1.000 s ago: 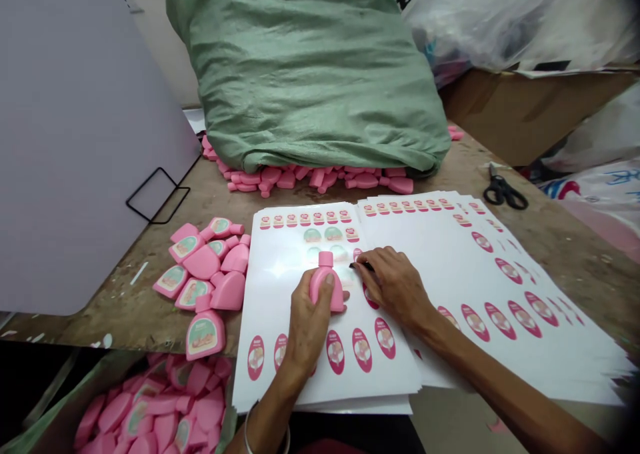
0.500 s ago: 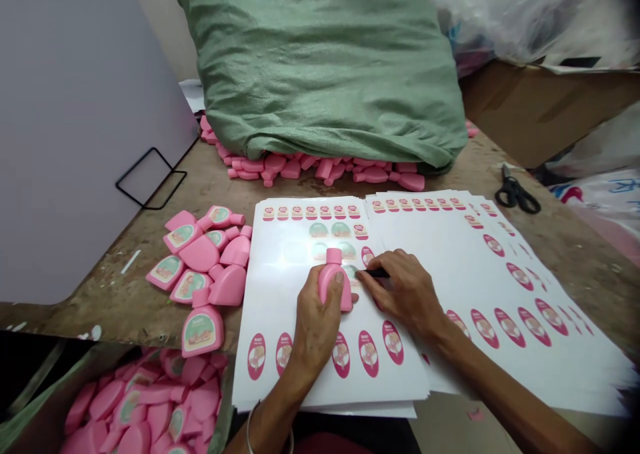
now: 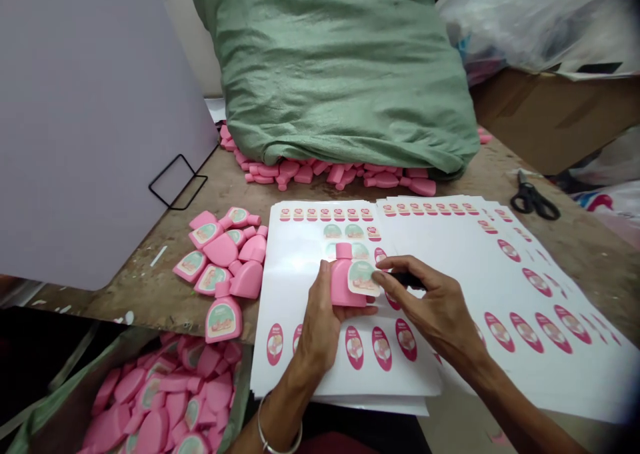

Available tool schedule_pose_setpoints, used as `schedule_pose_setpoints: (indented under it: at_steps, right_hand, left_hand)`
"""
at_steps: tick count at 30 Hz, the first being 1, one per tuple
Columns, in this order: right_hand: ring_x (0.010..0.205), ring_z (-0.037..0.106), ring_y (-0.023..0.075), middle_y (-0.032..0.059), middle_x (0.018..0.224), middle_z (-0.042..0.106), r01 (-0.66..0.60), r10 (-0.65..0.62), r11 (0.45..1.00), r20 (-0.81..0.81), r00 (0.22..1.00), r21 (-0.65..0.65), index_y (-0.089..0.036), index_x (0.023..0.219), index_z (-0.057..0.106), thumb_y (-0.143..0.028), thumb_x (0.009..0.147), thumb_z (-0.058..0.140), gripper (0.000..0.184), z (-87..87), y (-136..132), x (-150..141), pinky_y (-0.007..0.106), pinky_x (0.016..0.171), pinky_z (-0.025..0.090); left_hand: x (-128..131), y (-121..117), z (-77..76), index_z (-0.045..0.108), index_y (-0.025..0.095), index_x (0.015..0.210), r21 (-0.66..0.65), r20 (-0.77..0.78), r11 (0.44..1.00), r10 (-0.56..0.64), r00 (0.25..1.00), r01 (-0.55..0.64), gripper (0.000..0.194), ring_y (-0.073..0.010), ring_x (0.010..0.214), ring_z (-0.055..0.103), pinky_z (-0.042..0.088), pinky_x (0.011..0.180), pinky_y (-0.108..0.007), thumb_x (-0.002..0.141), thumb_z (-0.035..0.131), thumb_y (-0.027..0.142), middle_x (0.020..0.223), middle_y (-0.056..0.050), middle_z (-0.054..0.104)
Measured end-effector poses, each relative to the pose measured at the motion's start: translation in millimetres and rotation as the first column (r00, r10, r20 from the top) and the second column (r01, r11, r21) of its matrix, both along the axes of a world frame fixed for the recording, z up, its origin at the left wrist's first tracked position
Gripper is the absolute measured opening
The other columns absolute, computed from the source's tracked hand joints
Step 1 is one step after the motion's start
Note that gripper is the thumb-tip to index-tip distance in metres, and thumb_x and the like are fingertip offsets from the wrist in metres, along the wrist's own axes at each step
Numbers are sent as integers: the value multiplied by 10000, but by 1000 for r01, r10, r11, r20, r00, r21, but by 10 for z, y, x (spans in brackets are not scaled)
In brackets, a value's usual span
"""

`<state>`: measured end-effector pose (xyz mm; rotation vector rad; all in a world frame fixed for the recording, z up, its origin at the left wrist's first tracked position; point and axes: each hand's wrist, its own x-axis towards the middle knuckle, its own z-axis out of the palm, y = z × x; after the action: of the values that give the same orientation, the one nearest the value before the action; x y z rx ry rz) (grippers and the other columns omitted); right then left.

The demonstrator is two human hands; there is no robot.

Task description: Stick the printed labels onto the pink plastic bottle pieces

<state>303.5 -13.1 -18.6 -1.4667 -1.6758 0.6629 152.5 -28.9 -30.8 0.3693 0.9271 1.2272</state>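
Observation:
My left hand [image 3: 320,317] is closed around a pink toy bottle [image 3: 341,284], cap pointing away from me, above a white sticker sheet [image 3: 295,294]. Between the thumb and finger of my right hand [image 3: 425,297] is the edge of a green-and-cream sticker [image 3: 363,278], which overlaps the bottle's right front. A thin black tool [image 3: 407,280] is also tucked in that hand; its tip is hidden, so its kind is unclear. Left of the sheet lies a cluster of pink bottles [image 3: 221,249], several with the same green sticker on their fronts.
A large green sack [image 3: 345,74] stands at the back with pink bottles under its edge. More sticker sheets [image 3: 440,261] lie at right, near black scissors [image 3: 535,197]. Below the table's left edge, an open sack [image 3: 243,374] holds many bottles. A black wire frame [image 3: 179,182] sticks out from a pale panel [image 3: 100,121].
The green sticker has come off the sheet in my right hand and now lies over the bottle's front. My left thumb has shifted from the bottle's face to its side.

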Motion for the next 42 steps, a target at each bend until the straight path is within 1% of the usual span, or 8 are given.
schedule_pose_setpoints:
  at_steps: [7, 21, 27, 30, 34, 36, 39, 42]
  right_hand:
    - [673, 610, 174, 29, 775, 667, 7, -16, 990, 66, 998, 138, -229, 804, 628, -359, 807, 633, 131, 60, -75, -158, 323, 608, 502]
    - [703, 607, 176, 25, 768, 640, -31, 5, 981, 130, 991, 192, -222, 800, 601, -335, 814, 638, 120, 11, -82, -176, 331, 651, 498]
    - [692, 595, 174, 27, 749, 628, -60, 26, 974, 152, 988, 219, -218, 796, 592, -323, 835, 611, 114, 47, -94, -201, 334, 658, 489]
    - [683, 581, 174, 33, 747, 628, -104, 59, 971, 210, 976, 213, -213, 804, 598, -330, 853, 582, 128, 33, -80, -144, 334, 655, 476]
    - [764, 594, 226, 80, 829, 657, 47, -127, 975, 373, 919, 218, -201, 883, 621, -431, 860, 531, 248, 26, -12, -2, 376, 698, 466]
    - [844, 613, 236, 90, 955, 660, 108, -142, 986, 310, 940, 125, -206, 1021, 597, -471, 821, 561, 334, 57, 19, 0, 370, 731, 485]
    - [933, 627, 220, 67, 1091, 633, -63, 74, 987, 74, 994, -146, -234, 1191, 510, -435, 698, 669, 555, 101, 54, -110, 324, 773, 513]
    - [823, 643, 211, 37, 926, 658, -121, 128, 972, 24, 991, -201, -231, 1135, 566, -418, 638, 679, 543, 52, 150, -172, 309, 700, 527]
  left_hand:
    - [-18, -46, 99, 628, 135, 1021, 60, 62, 998, -33, 998, 30, 500, -217, 889, 655, 589, 736, -348, 885, 419, 569, 999, -94, 669]
    - [-22, -54, 143, 627, 118, 1083, 61, 104, 996, -68, 992, 62, 542, -230, 929, 645, 576, 775, -366, 903, 375, 563, 996, -107, 672]
    - [-61, -76, 167, 581, 152, 1047, 160, -11, 976, -151, 988, 151, 320, -171, 822, 637, 572, 752, -325, 814, 636, 364, 915, -45, 626]
    - [-98, -100, 169, 541, 175, 1085, 171, -39, 965, -196, 980, 200, 347, -144, 757, 627, 575, 722, -317, 779, 675, 268, 858, -10, 587]
    - [-152, -110, 178, 537, 161, 1071, 175, -40, 962, -205, 978, 209, 302, -165, 839, 612, 577, 724, -325, 815, 630, 292, 980, -67, 600]
    - [-152, -109, 183, 535, 159, 1066, 186, -45, 955, -227, 973, 231, 312, -172, 864, 608, 574, 724, -328, 809, 639, 302, 1012, -82, 605]
    - [-124, -137, 186, 519, 174, 1076, 196, -36, 923, -332, 943, 332, 388, -167, 781, 646, 559, 662, -290, 756, 699, 299, 926, -44, 605]
    - [-196, -206, 197, 507, 179, 1081, 198, -45, 882, -428, 903, 428, 448, -145, 634, 662, 529, 598, -255, 714, 732, 304, 813, -8, 600]
